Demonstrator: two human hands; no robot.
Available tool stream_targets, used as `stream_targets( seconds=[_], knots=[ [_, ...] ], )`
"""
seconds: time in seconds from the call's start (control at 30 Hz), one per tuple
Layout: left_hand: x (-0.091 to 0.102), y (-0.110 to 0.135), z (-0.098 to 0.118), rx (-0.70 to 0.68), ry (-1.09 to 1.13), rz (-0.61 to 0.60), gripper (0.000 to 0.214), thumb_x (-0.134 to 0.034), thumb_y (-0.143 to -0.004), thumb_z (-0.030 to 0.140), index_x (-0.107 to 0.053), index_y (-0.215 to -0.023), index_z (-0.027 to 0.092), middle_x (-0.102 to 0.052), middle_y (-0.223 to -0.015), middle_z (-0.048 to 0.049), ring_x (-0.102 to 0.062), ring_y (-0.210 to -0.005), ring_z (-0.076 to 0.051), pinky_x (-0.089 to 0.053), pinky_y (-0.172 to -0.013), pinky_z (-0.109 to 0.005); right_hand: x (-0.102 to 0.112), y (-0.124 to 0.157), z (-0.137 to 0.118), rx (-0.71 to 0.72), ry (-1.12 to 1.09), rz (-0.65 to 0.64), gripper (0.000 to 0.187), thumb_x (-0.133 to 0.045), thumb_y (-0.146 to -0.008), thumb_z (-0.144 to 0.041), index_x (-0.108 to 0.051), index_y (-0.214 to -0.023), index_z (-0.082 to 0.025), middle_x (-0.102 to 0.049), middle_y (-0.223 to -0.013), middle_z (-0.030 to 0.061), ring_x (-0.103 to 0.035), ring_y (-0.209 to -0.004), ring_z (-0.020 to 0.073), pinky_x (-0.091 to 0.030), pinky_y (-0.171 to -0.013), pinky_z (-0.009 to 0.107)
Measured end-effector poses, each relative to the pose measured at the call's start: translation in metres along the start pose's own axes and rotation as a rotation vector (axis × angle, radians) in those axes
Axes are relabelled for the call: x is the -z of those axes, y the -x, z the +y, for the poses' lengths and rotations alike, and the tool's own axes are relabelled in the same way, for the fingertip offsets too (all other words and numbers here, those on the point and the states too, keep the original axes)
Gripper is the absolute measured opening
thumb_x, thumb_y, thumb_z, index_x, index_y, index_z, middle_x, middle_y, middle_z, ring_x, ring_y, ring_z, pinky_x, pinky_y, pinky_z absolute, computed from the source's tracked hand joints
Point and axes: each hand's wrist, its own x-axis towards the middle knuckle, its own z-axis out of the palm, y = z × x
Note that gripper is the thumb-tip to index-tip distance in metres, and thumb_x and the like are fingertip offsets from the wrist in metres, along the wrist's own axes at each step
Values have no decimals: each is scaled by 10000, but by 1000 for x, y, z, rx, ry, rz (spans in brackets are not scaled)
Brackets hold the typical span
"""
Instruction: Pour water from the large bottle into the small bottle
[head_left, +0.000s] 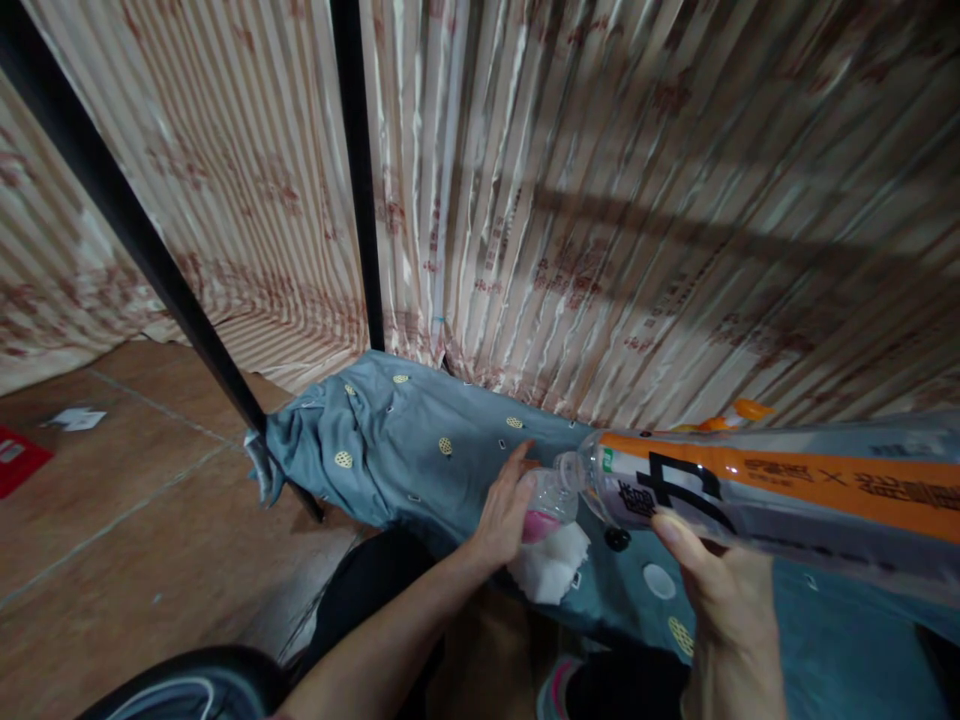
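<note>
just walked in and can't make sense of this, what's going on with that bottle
A person's right hand holds a large bottle with an orange label, tipped on its side. Its open neck meets a small clear container that the left hand grips over a white pad on a blue-grey cloth. An orange cap lies behind the bottle. Whether liquid is flowing cannot be told.

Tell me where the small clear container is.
Head view, just right of centre: the small clear container is in the left hand, above a white pad on the grey-blue cloth, at the mouth of the orange-labelled bottle in the right hand.
</note>
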Motion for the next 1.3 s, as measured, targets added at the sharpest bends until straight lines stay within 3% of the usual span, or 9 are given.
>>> stream_targets(
  seconds=[0.2, 0.53, 0.83, 1.3],
  knots=[
    [0, -7, 0, 43, 8, 39, 547, -280, -1005, 384, -657, -1284, 101, -714, -1275, -153, -643, -1221, -276, -438, -1144, -435, -2, -1, -7, -6, -2, 16, 435, -888, -586, -455, -736, -898, -192, -723, -845, 63, -669, -961, 308, -380, -1100, 566],
    [2, -12, 5, 82, -14, 21, 522, -346, -1002, 423, -738, -1219, 156, -740, -1265, -100, -654, -1235, -269, -467, -1122, -396, -1, -3, -1, 29, 11, 1, 417, -888, -591, -465, -746, -878, -198, -717, -812, 59, -675, -926, 299, -422, -1059, 541],
    [4, -11, 9, 101, -5, 14, 636, -248, -1025, 489, -719, -1248, 125, -743, -1256, -125, -661, -1228, -289, -460, -1128, -431, 0, -1, -1, 45, 15, -12, 340, -879, -618, -438, -736, -820, -204, -712, -788, 47, -671, -929, 287, -434, -1048, 512],
    [2, -10, 6, 126, 11, 48, 639, -230, -1034, 507, -659, -1315, 125, -752, -1208, -139, -679, -1179, -285, -484, -1096, -442, -3, -1, -7, 19, 15, 10, 336, -888, -592, -465, -719, -729, -208, -691, -722, 37, -669, -786, 269, -407, -1058, 533]
  ],
)
